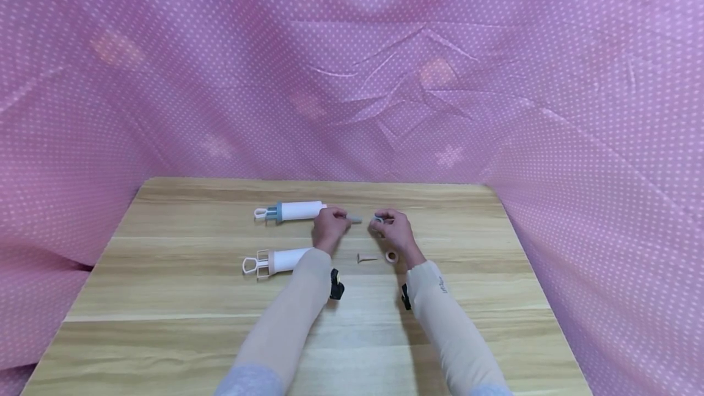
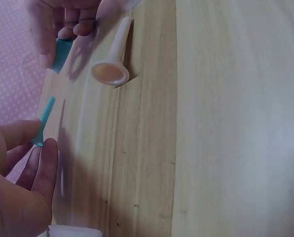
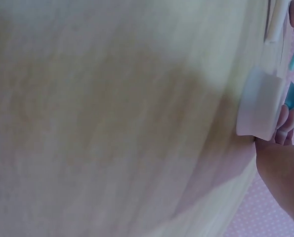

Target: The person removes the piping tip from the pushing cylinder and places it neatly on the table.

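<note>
My left hand (image 1: pixel 331 225) pinches the wide end of a small teal funnel-shaped nozzle (image 2: pixel 47 116) between thumb and fingers, its thin stem pointing toward the right hand. My right hand (image 1: pixel 397 230) holds a short teal ring (image 2: pixel 63 53), seen also in the right wrist view. A gap separates nozzle and ring. Nearer the body lie a pale pink nozzle (image 1: pixel 365 258), flared end to the left, and a pale pink ring (image 1: pixel 391 256). Left of my left hand lies a white tube (image 1: pixel 299 210) with a teal collar and a looped white handle.
A second white tube (image 1: pixel 288 260) with a pinkish collar and looped handle lies nearer me, its right end hidden by the left forearm. All this is on a wooden tabletop (image 1: pixel 165 298). Pink dotted cloth (image 1: pixel 352 78) hangs behind and at both sides.
</note>
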### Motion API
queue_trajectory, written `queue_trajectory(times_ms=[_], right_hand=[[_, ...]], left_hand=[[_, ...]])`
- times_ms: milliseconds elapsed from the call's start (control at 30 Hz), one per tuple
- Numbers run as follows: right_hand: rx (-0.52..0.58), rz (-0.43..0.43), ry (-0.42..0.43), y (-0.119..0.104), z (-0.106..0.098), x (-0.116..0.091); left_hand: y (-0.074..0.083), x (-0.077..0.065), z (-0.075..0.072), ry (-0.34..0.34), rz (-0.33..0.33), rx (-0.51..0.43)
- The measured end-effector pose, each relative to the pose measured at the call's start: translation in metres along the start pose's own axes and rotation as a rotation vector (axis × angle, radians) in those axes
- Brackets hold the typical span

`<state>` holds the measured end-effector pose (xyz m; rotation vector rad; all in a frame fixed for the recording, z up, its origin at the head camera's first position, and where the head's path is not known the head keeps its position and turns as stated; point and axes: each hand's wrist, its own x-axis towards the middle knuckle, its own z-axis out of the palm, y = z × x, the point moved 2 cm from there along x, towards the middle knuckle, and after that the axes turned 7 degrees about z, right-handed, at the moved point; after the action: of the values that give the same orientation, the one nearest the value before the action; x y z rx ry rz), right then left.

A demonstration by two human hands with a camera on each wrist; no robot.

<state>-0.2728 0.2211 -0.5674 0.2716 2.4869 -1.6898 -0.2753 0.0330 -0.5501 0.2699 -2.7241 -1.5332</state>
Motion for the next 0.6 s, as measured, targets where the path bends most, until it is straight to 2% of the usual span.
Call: queue_trajectory(times_ms=[233, 433, 600], right_hand=[[-0.029, -0.026, 0.014, 0.0018, 0.0000, 0.0018], [-0.129, -0.043, -0.015, 0.0018, 0.0013, 0.0017], [-0.154, -0.033, -0.032, 0.0000, 0.0010, 0.0014]], left_hand=[[-0.0014, 0.0005, 0.0052, -0.002, -0.009, 0.000], [-0.0031, 0.0002, 0.0081, -0.003, -0.022, -0.001], [-0.0021, -0.0031, 0.0070, 0.014, 0.000, 0.001]])
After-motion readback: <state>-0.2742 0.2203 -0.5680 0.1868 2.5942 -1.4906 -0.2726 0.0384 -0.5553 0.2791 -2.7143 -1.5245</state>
